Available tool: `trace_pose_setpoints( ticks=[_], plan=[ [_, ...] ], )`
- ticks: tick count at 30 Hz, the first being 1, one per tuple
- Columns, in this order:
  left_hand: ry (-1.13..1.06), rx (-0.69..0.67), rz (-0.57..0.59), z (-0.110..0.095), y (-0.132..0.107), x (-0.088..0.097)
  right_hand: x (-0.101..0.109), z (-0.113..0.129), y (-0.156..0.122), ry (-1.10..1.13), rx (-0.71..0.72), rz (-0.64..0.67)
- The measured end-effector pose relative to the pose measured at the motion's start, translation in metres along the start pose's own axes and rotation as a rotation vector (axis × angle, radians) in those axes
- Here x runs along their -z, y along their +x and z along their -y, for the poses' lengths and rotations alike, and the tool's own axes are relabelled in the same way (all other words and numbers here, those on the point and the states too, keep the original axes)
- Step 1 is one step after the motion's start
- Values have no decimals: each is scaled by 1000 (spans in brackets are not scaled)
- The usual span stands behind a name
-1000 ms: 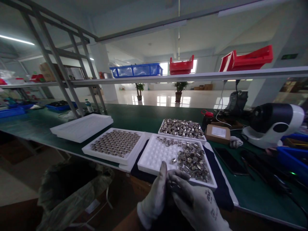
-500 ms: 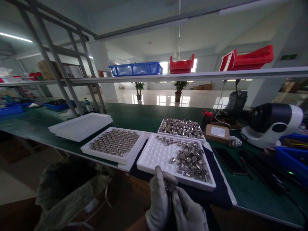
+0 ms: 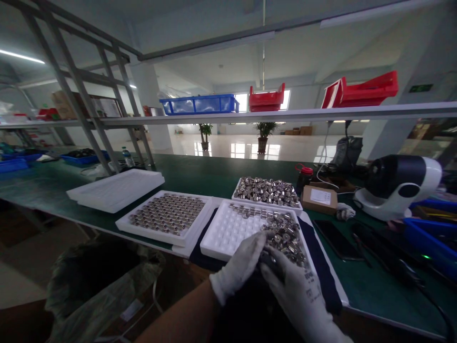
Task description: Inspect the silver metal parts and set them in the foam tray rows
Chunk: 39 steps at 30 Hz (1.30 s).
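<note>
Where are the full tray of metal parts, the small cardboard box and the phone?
Full tray [image 3: 166,214], head view, on its rows of parts.
Cardboard box [image 3: 319,197], head view, on its white label.
Phone [image 3: 333,232], head view, mid-screen.

Metal parts [image 3: 285,236] in tray [image 3: 228,228]
</note>
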State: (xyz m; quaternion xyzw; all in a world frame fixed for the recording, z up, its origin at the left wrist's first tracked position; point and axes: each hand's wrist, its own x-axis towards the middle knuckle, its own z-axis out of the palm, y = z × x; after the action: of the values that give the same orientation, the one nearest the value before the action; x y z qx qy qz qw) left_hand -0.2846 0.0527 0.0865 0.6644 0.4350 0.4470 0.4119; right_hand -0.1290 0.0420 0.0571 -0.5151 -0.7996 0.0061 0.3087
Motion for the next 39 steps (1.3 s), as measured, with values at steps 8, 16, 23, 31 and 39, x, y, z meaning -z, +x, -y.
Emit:
trace_pose_setpoints(
  ticks=[8, 16, 23, 31, 39],
  plan=[
    [677, 75, 106, 46, 132, 7, 23, -68, 94, -88, -393, 137],
    [836, 80, 187, 63, 165, -14, 20, -81, 71, 192, -546, 56],
    [537, 59, 102, 51, 156, 16, 14, -56, 19, 450, -529, -83],
    [-32, 97, 78, 23, 57, 12, 15, -19, 5, 445, -377, -104],
    [-274, 123, -298, 16, -17, -21, 3, 10, -19, 288, -64, -5]
  ],
)
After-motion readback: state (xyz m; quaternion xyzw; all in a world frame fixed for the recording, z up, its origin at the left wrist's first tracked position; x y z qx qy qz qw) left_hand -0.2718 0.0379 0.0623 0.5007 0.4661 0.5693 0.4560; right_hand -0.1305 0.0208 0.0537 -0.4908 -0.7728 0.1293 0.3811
